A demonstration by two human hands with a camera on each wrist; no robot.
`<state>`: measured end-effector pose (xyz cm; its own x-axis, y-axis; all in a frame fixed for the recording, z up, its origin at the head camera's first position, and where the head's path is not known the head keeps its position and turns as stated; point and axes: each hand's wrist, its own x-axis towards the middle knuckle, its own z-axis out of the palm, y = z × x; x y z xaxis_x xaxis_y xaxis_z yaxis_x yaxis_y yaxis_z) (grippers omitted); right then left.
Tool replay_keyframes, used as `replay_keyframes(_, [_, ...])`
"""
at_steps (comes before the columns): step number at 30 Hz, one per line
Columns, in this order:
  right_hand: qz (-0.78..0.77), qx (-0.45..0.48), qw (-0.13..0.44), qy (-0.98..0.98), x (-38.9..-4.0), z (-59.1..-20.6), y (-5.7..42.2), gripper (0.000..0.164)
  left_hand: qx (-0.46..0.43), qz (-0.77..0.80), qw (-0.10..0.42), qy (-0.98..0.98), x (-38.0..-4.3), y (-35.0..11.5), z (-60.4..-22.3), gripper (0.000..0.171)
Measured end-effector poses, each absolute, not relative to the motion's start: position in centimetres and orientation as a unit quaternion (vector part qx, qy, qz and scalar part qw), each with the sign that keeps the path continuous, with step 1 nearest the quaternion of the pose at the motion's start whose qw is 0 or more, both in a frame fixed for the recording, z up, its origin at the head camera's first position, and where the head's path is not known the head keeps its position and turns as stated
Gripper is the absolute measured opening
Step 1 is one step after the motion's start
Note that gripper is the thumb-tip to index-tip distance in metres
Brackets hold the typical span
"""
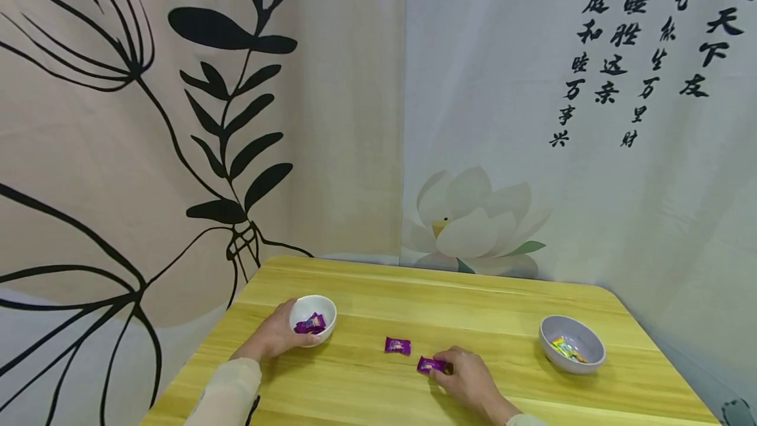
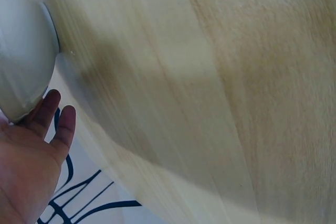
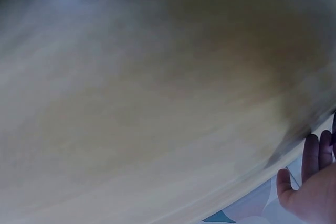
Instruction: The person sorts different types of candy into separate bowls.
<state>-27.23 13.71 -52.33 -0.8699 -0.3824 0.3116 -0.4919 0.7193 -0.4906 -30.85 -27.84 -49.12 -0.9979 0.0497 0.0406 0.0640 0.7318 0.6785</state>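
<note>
My left hand (image 1: 279, 332) holds a white bowl (image 1: 326, 315) from its left side, the thumb along the near wall. Several purple-wrapped candies (image 1: 311, 324) lie in the bowl. In the left wrist view the bowl's outer wall (image 2: 23, 56) shows at the left edge, with the left hand (image 2: 31, 166) beneath it. My right hand (image 1: 470, 378) pinches a purple-wrapped candy (image 1: 430, 365) at its right end, at the tabletop. Another purple candy (image 1: 397, 346) lies just left of it. The right wrist view catches only part of the right hand (image 3: 312, 187); the candy is hidden there.
A greyish bowl (image 1: 572, 371) with a few yellow and green wrapped candies (image 1: 564, 347) stands on the right of the wooden table (image 1: 467, 301). Behind the table hangs a printed curtain (image 1: 349, 117) with plant drawings and Chinese writing.
</note>
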Motion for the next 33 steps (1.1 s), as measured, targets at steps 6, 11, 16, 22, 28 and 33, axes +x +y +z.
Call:
replay_keyframes(6, [0.287,0.232,0.094,-0.925,-27.19,-52.25,13.64,0.028,-0.031,-0.366,0.014,-0.930,-30.72,-27.88,-49.28,0.113])
replay_keyframes(11, [0.287,0.228,0.091,-0.926,-27.29,-52.33,13.60,0.027,-0.027,-0.366,0.014,-0.930,-30.65,-27.83,-49.26,0.114])
replay_keyframes(16, [0.285,0.226,0.089,-0.927,-27.38,-52.57,13.58,0.027,-0.026,-0.365,0.014,-0.930,-30.69,-27.90,-49.31,0.116])
replay_keyframes(22, [0.284,0.224,0.088,-0.928,-27.31,-52.65,13.50,0.028,-0.030,-0.362,0.014,-0.931,-30.69,-27.94,-49.31,0.117])
replay_keyframes(28, [0.282,0.222,0.092,-0.929,-27.32,-52.51,13.41,0.027,-0.029,-0.361,0.017,-0.932,-30.66,-27.76,-49.10,0.115])
replay_keyframes(33, [0.280,0.220,0.092,-0.930,-27.40,-52.46,13.32,0.027,-0.028,-0.363,0.015,-0.931,-30.75,-27.74,-49.05,0.116])
